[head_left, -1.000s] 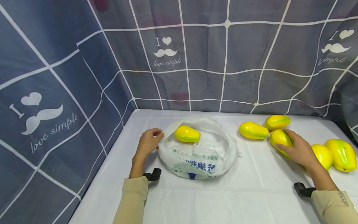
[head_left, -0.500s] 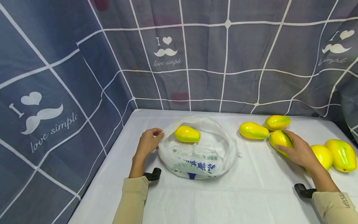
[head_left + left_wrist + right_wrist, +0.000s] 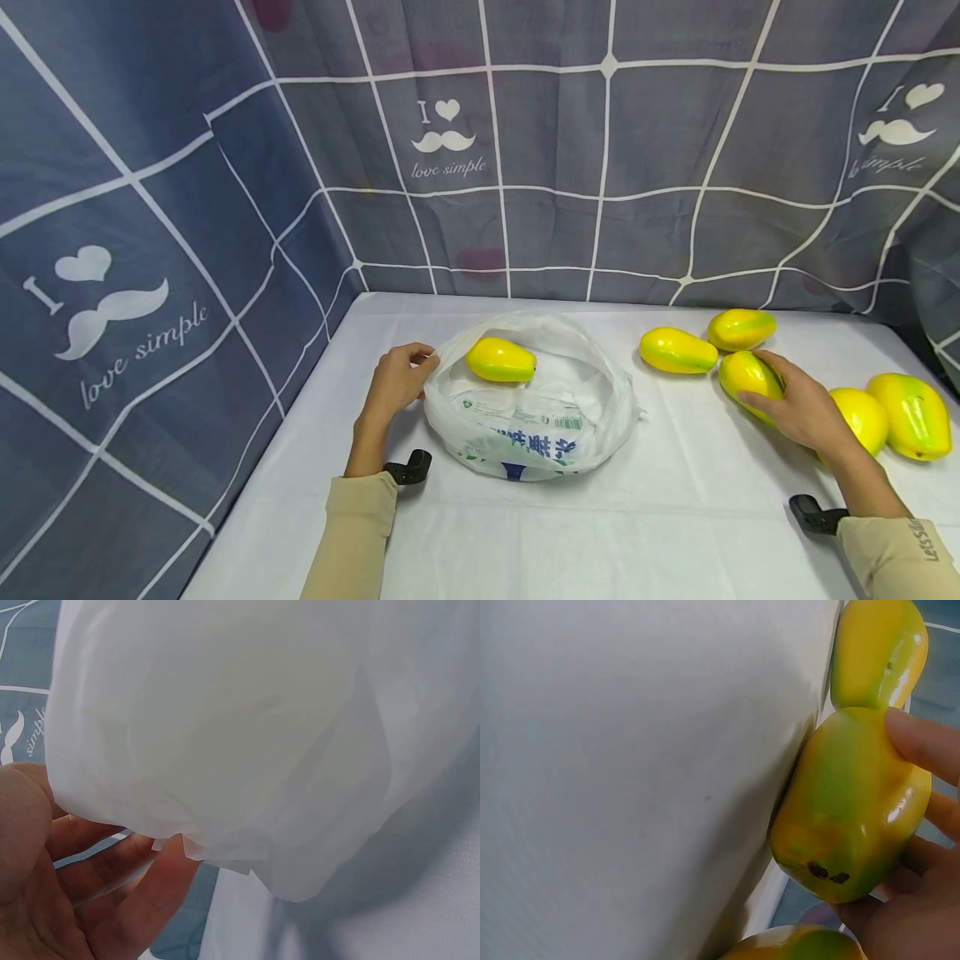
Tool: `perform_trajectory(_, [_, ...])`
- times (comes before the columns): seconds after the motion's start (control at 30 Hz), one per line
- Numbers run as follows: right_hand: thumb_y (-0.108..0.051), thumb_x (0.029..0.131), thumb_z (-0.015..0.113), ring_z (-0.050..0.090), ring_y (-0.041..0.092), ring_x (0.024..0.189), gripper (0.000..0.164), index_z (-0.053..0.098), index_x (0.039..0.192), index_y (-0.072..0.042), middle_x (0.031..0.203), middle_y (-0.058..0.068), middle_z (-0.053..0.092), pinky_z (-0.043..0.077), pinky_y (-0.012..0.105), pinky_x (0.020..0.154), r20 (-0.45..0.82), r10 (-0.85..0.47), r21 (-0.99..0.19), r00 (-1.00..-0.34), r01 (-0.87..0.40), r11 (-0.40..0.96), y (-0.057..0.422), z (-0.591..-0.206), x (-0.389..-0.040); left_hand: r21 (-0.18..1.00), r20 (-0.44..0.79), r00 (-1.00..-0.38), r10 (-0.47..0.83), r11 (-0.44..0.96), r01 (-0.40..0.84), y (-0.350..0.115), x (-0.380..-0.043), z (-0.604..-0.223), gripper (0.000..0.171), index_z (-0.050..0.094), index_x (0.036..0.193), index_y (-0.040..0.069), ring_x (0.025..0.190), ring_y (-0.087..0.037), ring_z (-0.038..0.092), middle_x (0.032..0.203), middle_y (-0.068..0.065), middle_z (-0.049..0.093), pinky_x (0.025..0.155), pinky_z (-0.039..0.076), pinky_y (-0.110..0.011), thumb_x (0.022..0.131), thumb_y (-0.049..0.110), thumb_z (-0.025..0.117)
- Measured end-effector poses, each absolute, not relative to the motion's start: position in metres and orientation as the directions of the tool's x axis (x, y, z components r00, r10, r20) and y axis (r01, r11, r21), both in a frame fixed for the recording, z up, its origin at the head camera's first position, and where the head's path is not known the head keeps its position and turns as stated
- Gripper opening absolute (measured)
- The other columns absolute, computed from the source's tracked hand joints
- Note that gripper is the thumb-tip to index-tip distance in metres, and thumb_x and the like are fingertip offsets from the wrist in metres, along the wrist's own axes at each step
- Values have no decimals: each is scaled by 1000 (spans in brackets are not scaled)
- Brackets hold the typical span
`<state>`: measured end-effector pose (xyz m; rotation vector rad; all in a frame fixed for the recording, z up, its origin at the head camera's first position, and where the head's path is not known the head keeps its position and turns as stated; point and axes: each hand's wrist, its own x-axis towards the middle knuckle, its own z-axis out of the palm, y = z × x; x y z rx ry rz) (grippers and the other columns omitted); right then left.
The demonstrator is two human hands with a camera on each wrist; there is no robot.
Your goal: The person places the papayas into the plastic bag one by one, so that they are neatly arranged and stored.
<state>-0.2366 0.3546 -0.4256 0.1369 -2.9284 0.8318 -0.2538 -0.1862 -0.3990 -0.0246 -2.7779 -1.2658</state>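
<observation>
A white plastic bag (image 3: 525, 425) with green and blue print sits with its mouth spread wide. One yellow papaya (image 3: 501, 360) lies inside it. My left hand (image 3: 401, 375) pinches the left side of the bag's rim; in the left wrist view the fingers (image 3: 161, 892) are at the bag's thin edge. To the right, my right hand (image 3: 798, 400) grips a yellow-green papaya (image 3: 746, 379) with the fingers over its far side and the thumb on the near side. In the right wrist view this gripped papaya (image 3: 851, 802) shows dark marks at one end, close against the white cloth.
Two papayas, one at the left (image 3: 678, 350) and one behind (image 3: 741, 329), lie close to the gripped one. Two larger ones, a round one (image 3: 861, 419) and one at the far right (image 3: 910, 417), lie beside my right forearm. Grey checked curtains (image 3: 555, 225) stand behind the white-covered table (image 3: 585, 533).
</observation>
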Motion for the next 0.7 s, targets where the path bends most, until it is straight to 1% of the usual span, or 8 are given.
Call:
perform_trajectory(0.33, [-35,96,64,34,62,120,78,25,151,6,140,41,33,28,71,92,98,-36,-501,-995,-81,862,354,-426,-235,754,83,-996,-20,655,50,-186,-253,-398,34,67,122,2,50,-16,61,108,-15,69,52,47,-28,97,24,61])
perform_trajectory(0.57, [-41,96,63,33,62,120,83,23,152,5,141,41,32,27,72,92,72,-19,-505,-997,-53,862,353,-426,-232,755,84,-996,-26,654,47,-184,-253,-399,35,66,123,2,51,-16,61,107,-15,70,52,47,-28,97,24,62])
perform_trajectory(0.7, [-39,96,63,33,61,121,81,23,151,5,141,40,32,28,72,93,82,-25,-508,-996,-64,859,353,-427,-231,753,96,-995,-33,656,51,-184,-254,-399,33,67,122,2,52,-15,61,106,-14,70,53,48,-28,97,23,61])
